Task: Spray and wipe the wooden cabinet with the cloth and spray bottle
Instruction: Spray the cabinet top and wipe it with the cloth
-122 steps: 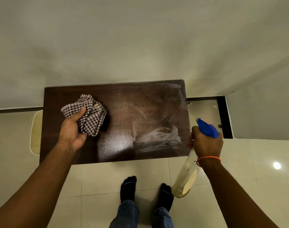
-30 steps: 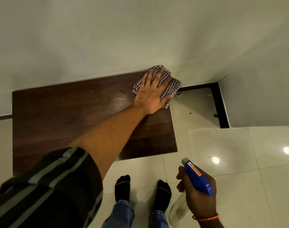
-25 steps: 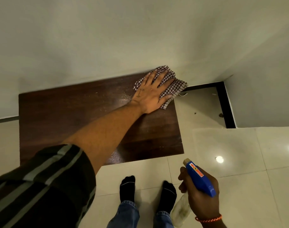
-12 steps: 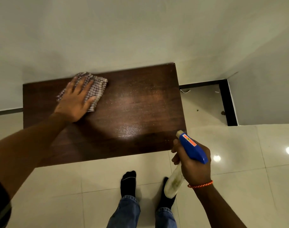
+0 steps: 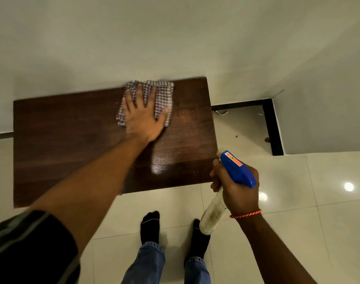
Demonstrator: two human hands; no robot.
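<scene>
Wall point(image 5: 175, 37): plain and pale, filling the upper half of the view, with a corner stepping out on the right.
Floor point(image 5: 298, 222): glossy pale tiles with bright spots of reflected light; a black skirting strip point(image 5: 274, 128) edges the recess on the right.
Cabinet point(image 5: 62, 140): dark brown wooden top, seen from above, its back edge against the wall. A shiny patch sits near the front right, and fine pale specks show on the right side.
Sleeve point(image 5: 27, 247): dark with grey stripes, pushed up the left arm, at the lower left.
Jeans point(image 5: 152, 263): blue, at the bottom edge, above two black socks point(image 5: 150, 226) on the tiles in front of the cabinet.
Cloth point(image 5: 162, 95): checked brown and white, lying flat on the cabinet top at its back edge, right of the middle, touching the wall line.
Left hand point(image 5: 143, 119): flat on the cloth, fingers spread wide and straight, pressing it down; slightly blurred.
Right hand point(image 5: 238, 193): fingers curled round the neck of the bottle, just off the cabinet's front right corner.
Spray bottle point(image 5: 237, 170): blue head pointing up and left towards the cabinet, cloudy clear body hanging down below the fist.
Bracelet point(image 5: 245, 213): orange cord round the right wrist.
</scene>
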